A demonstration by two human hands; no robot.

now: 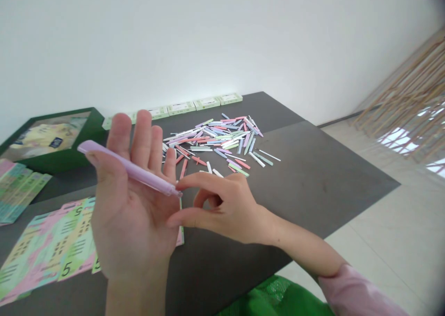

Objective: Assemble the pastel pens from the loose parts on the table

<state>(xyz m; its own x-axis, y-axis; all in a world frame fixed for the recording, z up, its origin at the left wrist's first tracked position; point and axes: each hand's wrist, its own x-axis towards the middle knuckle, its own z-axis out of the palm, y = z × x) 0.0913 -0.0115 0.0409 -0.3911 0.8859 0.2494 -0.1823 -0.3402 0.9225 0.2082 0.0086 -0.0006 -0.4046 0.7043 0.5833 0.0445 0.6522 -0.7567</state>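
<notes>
So the lilac pen (130, 167) is up in the air over the near side of the desk, lying at a slant across the open palm of the left hand (134, 218). It's a slim plastic thing, so I'd guess it's light, fairly stiff and a bit slick. The middle of the barrel looks like the easy place to grab it. The left thumb is pressing down near the rounded end, and the right hand (222, 209) comes in from the right with its index fingertip touching the pointy end. So the hands are together, with the pen between them, though I can't tell if the right hand has any real grip on it.

Just past the hands, there's a loose heap of thin pastel sticks (215, 142) in pink, blue, green and white, with a few strays on the near side. To the left are fanned-out play banknotes (45, 251) with 5s printed on them, plus a smaller stack (17, 191). Further left sits a green tray (52, 163) with something yellow inside, but I can't make out what. A row of small white and green boxes (206, 104) runs along the far edge of the desk (313, 177), all shut as far as I can see.
</notes>
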